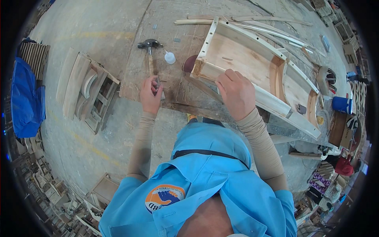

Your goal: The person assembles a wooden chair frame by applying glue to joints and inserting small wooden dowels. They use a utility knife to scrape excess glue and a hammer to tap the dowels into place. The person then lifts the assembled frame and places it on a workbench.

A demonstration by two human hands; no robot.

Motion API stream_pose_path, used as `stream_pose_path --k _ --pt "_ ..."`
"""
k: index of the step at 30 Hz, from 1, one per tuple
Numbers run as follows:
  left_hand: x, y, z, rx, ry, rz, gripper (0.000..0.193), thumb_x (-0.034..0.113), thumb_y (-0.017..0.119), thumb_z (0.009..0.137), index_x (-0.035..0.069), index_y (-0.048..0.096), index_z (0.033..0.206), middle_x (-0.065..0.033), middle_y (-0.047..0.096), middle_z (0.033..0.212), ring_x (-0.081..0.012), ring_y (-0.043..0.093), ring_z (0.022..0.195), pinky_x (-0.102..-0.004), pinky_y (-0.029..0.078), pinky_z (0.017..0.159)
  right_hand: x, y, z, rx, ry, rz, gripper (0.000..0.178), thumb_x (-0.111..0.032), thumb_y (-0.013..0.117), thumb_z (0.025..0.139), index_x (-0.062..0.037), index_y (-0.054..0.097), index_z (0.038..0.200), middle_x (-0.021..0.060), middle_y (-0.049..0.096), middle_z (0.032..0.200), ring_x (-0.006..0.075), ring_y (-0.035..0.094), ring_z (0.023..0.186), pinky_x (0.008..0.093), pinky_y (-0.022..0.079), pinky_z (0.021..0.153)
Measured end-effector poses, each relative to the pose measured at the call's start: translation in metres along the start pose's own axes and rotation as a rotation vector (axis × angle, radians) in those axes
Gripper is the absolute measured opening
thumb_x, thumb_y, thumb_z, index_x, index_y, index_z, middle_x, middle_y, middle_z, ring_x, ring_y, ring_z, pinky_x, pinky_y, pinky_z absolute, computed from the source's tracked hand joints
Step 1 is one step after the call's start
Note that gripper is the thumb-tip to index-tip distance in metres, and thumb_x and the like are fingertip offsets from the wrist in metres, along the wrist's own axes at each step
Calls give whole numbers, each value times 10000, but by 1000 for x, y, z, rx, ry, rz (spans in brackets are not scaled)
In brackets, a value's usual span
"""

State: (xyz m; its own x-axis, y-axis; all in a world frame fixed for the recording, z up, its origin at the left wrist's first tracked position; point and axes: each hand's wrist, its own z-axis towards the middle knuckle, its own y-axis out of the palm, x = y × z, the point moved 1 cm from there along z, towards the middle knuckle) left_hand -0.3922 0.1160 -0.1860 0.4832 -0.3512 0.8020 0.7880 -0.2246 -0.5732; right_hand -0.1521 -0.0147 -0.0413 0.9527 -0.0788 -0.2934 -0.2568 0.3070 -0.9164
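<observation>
Frame (pixel 252 59), two o'clock — walls joined; work left unclear. Hammer (pixel 150 44), eleven, unheld. Left hand (pixel 151 95) pinches grey piece (pixel 158 82); right hand (pixel 239 95) curled — grip can't tell.

Worn wd. bench (pixel 177 89) w/ hammer (pixel 150 55), white btl. (pixel 170 58) & lg. wd. frame (pixel 248 55).

I have the hammer (pixel 150 59) on the table (pixel 136 81) beyond the left hand (pixel 151 95), a bottle (pixel 170 58) just right of it. Farther right, the frame (pixel 248 55) runs diagonally by the right hand (pixel 239 94), with strips (pixel 193 22) behind it. Left of the table, I see wooden parts (pixel 73 83) stacked on the floor (pixel 98 19).
</observation>
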Motion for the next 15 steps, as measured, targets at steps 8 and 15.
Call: stream_pose_path --k 8,15 --pt "-1 3 -18 -95 -131 106 319 8 718 746 67 570 1022 -49 489 811 -168 461 632 -304 422 585 4 4 -3 0 0 37 104 -106 667 768 -81 568 791 62 518 770 251 561 737 365 438 646" --pt "16 7 -20 -117 -10 320 413 5 716 741 62 521 1102 -93 493 837 -247 511 699 -359 438 625 8 0 -2 -19 8 110 173 -165 685 770 -93 574 881 62 528 821 243 551 784 370 434 704"
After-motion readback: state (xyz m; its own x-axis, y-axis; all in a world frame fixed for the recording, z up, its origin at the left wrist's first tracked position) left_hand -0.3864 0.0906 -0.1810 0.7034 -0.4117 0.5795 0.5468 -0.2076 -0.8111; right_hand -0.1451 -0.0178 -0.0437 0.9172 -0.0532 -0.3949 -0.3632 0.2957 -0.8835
